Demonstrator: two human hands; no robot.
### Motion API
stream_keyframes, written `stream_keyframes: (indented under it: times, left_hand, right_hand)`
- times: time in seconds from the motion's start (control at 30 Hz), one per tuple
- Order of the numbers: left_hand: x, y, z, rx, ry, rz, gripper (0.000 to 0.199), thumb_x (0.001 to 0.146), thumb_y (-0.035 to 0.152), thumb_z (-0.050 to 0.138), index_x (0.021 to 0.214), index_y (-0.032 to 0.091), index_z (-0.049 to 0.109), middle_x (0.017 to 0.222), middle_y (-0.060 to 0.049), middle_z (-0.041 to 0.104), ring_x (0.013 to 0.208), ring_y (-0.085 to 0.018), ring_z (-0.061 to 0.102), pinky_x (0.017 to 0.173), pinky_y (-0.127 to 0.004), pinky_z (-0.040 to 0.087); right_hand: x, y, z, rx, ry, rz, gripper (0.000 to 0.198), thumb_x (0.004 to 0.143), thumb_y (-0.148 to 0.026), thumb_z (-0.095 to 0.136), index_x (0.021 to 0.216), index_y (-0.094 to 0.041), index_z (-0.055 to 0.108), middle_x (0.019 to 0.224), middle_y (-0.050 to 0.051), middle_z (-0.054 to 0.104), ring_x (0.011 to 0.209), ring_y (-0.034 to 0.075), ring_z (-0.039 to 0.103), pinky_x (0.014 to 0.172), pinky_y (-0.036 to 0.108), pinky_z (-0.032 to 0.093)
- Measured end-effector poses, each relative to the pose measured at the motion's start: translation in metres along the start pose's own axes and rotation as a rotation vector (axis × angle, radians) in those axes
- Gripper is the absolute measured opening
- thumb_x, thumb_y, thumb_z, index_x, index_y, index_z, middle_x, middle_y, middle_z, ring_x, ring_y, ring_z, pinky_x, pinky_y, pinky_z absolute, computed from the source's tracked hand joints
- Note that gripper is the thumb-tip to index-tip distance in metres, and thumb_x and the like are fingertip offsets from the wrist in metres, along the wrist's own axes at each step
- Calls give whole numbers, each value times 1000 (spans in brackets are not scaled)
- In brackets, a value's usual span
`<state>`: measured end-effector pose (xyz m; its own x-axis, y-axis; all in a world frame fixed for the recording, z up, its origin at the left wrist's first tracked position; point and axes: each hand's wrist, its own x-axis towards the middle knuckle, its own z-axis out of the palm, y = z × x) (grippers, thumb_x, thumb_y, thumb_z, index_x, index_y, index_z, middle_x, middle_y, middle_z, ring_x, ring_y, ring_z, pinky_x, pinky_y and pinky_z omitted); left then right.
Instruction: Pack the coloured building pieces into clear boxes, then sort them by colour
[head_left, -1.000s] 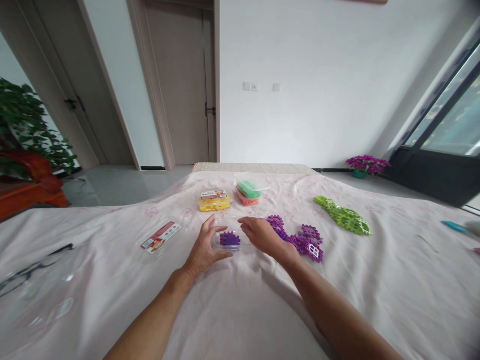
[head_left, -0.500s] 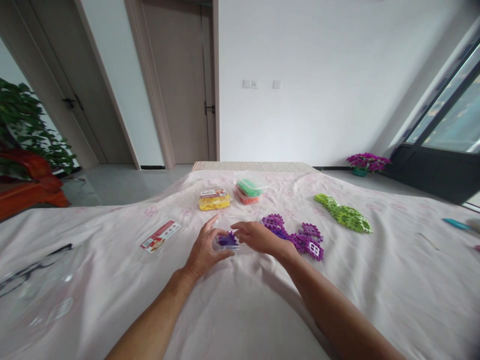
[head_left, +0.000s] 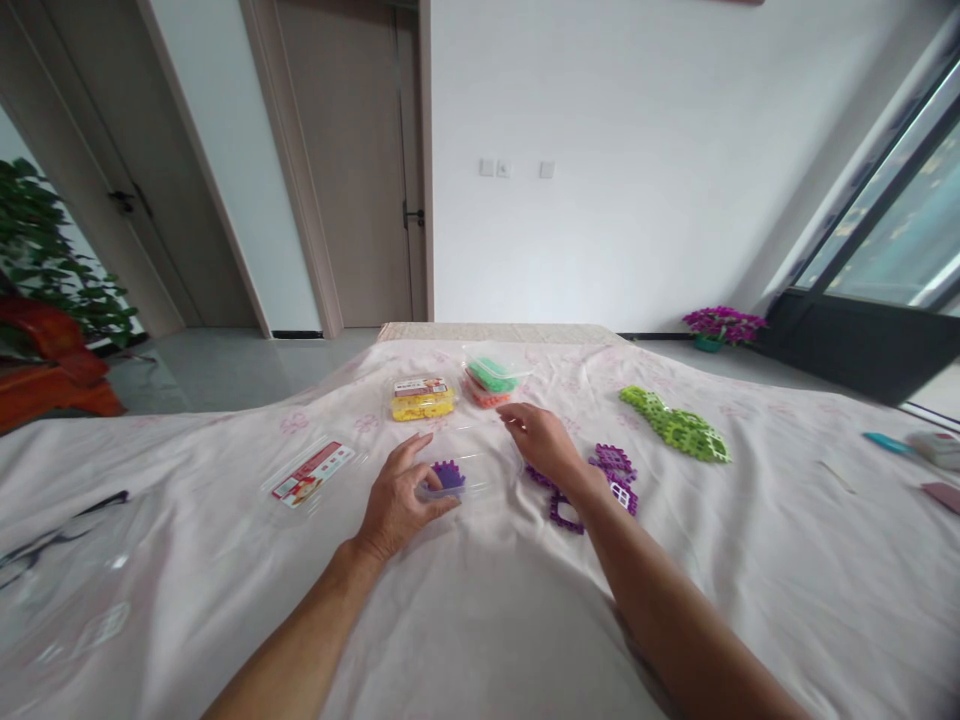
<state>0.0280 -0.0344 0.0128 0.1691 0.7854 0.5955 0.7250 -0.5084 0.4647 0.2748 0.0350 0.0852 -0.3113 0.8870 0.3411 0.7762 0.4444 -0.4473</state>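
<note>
My left hand (head_left: 397,500) grips the left end of a clear plastic box (head_left: 480,480), thumb along the near side and fingers over the far rim. Inside the box, purple interlocking pieces (head_left: 448,476) lie at the left end. Just right of the box, my right hand (head_left: 544,440) hovers with loosely bent fingers apart, and nothing shows in them. Beneath and beside it are loose purple interlocking pieces (head_left: 615,462), some hidden by the hand and wrist. One has a white window frame (head_left: 620,493).
Behind stand a box of yellow pieces (head_left: 422,402) and a box of green and orange pieces (head_left: 491,378). A clear labelled lid (head_left: 313,474) lies left, glasses (head_left: 64,535) farther left. Green pieces (head_left: 675,425) lie right. The pink cloth (head_left: 480,620) is wrinkled.
My right hand has come out of the box, moving right and slightly away from me. My left hand stays on the box. The loose purple pieces look shifted, and the view has turned slightly.
</note>
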Motion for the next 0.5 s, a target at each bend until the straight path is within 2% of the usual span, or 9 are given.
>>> stream_keyframes:
  times: [0.13, 0.2, 0.27, 0.37, 0.43, 0.5]
  left_hand:
    - [0, -2, -1, 20, 17, 33, 32, 71, 52, 72, 67, 21, 63, 135, -10, 52, 132, -31, 41, 110, -50, 35]
    - [1, -3, 1, -7, 7, 43, 33, 70, 54, 73, 78, 22, 68, 137, -10, 50, 132, -31, 41, 110, -50, 34]
    - [2, -3, 2, -67, -14, 32, 42, 69, 56, 73, 96, 24, 70, 141, -11, 44, 134, -31, 39, 111, -50, 33]
    - [2, -5, 5, -191, -47, -33, 61, 68, 60, 71, 117, 24, 63, 148, -13, 32, 138, -33, 32, 113, -51, 30]
    - [2, -7, 5, -270, -78, -92, 63, 69, 61, 70, 119, 23, 62, 149, -15, 29, 139, -35, 32, 112, -52, 31]
    - [2, -10, 6, -335, -109, -138, 58, 70, 59, 70, 113, 21, 65, 149, -15, 29, 136, -35, 36, 111, -52, 34]
  right_hand:
    - [2, 42, -18, -245, -20, 232, 36, 85, -27, 53, 118, -22, 65, 113, 9, 68, 103, 23, 62, 85, 30, 44]
    - [-1, 57, -20, -294, -78, 298, 43, 83, -38, 57, 122, -21, 63, 114, 11, 67, 105, 26, 61, 83, 32, 43]
    - [-4, 65, -18, -305, -150, 315, 43, 82, -44, 59, 118, -22, 65, 111, 11, 68, 103, 26, 61, 80, 31, 43]
    - [-7, 69, -13, -307, -184, 294, 30, 83, -40, 56, 101, -21, 72, 101, 9, 71, 96, 24, 64, 74, 28, 42]
    - [-6, 69, -13, -327, -142, 296, 25, 84, -33, 54, 95, -20, 73, 95, 9, 72, 91, 23, 65, 72, 27, 41]
    - [-3, 68, -16, -334, -47, 305, 24, 84, -26, 51, 93, -20, 73, 94, 10, 72, 89, 23, 65, 72, 28, 41]
